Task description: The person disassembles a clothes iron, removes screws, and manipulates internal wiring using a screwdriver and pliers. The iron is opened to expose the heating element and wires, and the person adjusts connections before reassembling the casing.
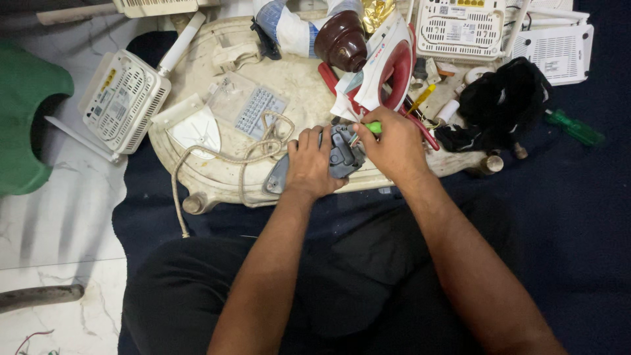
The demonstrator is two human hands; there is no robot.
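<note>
My left hand (310, 163) grips a grey iron base (342, 156) that lies on a worn cream board (210, 177). My right hand (394, 146) is closed around a green-handled screwdriver (373, 127), its tip pointing into the grey part beside some coloured wires. The iron's red and white shell (388, 69) lies open just beyond my hands. A beige fabric cord (227, 158) loops from the grey part across the board and off its left edge.
White router boxes sit at the left (121, 98) and top right (460, 26). A brown ceramic piece (342, 39), black cloth (503, 98), another green screwdriver (577, 128) and red-handled pliers (332, 79) lie around. A green stool (23, 118) stands at the left.
</note>
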